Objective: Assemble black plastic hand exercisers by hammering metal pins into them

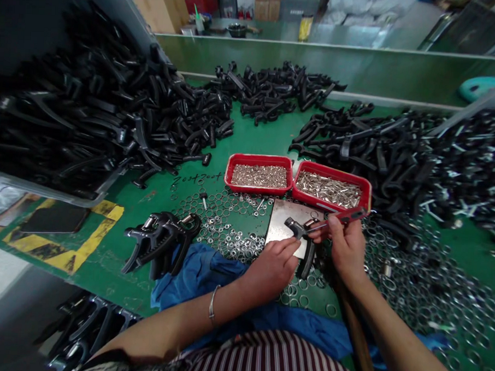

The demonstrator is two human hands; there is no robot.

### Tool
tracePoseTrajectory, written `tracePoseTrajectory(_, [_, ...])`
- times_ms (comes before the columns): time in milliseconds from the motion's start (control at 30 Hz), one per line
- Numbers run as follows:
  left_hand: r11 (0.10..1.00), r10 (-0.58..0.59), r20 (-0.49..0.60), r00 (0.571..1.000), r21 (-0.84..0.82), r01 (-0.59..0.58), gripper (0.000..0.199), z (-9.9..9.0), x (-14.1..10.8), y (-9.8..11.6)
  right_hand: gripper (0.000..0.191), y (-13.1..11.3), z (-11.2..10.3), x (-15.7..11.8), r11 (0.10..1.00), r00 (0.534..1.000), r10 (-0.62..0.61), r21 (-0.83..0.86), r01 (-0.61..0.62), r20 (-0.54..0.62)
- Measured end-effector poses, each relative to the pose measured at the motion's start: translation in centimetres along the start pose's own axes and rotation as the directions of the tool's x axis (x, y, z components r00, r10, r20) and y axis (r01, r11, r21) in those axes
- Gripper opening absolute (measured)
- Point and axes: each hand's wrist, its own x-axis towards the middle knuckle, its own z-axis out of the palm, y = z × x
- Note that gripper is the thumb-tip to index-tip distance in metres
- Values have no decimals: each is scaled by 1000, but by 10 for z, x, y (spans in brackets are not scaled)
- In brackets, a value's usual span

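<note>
My left hand (274,263) is closed on a black curved handle part (307,259), holding it against a flat metal plate (279,222). In my right hand (346,247) is a screwdriver (348,216) with a red and black handle. Its thin shaft points left at the top end of the black part, close to my left fingertips. Whether the tip touches the part, I cannot tell. Just behind the plate stand two red trays: the left tray (259,190) holds small metal pieces, the right tray (332,203) longer metal pins.
Many metal rings (427,281) lie scattered on the green table (253,136). Piles of black handle parts (276,91) stand at the back, left and right. Assembled hand grips (163,242) with springs sit beside a blue cloth (203,268). A wooden shaft (355,338) slants below my right hand.
</note>
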Motion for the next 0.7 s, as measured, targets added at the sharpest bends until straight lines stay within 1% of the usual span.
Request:
tracePoseTrajectory(100, [1000,-7,-3,1000,13,7,23,-1,-1,4,27,-2,1,-2,992,1000,-25,-120,25,-2])
tracePoseTrajectory(167, [1000,-7,-11,1000,30,7,22,0,-1,7,28,-2,2,-5,962,998,-68,-264,66,0])
tracePoseTrajectory(200, [999,-6,-18,1000,41,6,22,1,-1,8,30,-1,3,-5,929,995,-103,-356,100,10])
tracePoseTrajectory(267, [998,4,-39,999,65,-2,21,4,-1,9,35,-1,6,-6,832,985,-164,-530,165,50])
tracePoseTrajectory(300, [997,13,-53,999,76,-9,22,5,-2,9,36,-1,7,-5,789,982,-174,-586,186,77])
tracePoseTrajectory(333, [996,26,-65,998,82,-21,22,7,-2,10,37,-1,8,-3,764,980,-172,-614,197,100])
tracePoseTrajectory(367, [996,40,-76,996,86,-33,23,8,-3,10,36,-2,9,-2,764,979,-160,-612,202,123])
tracePoseTrajectory(467, [994,66,-111,992,88,-57,27,11,-3,12,29,-9,12,2,828,968,-147,-511,232,202])
tracePoseTrajectory(533, [994,73,-120,990,89,-62,28,12,-3,13,25,-16,14,5,866,954,-187,-418,274,236])
tracePoseTrajectory(567, [994,72,-120,990,87,-61,28,11,-3,14,23,-20,16,7,883,949,-216,-370,290,230])
tracePoseTrajectory(600, [995,71,-118,990,79,-62,28,9,-3,14,22,-25,16,11,902,950,-250,-312,298,186])
tracePoseTrajectory(633, [996,68,-117,991,65,-61,27,7,-3,15,21,-30,15,15,923,953,-286,-237,302,102])
tracePoseTrajectory(667, [998,59,-122,991,41,-54,25,4,-3,15,21,-34,13,21,939,949,-315,-152,309,-17])
tracePoseTrajectory(700, [999,38,-129,991,7,-37,23,0,-3,15,21,-37,8,27,944,933,-328,-72,321,-148])
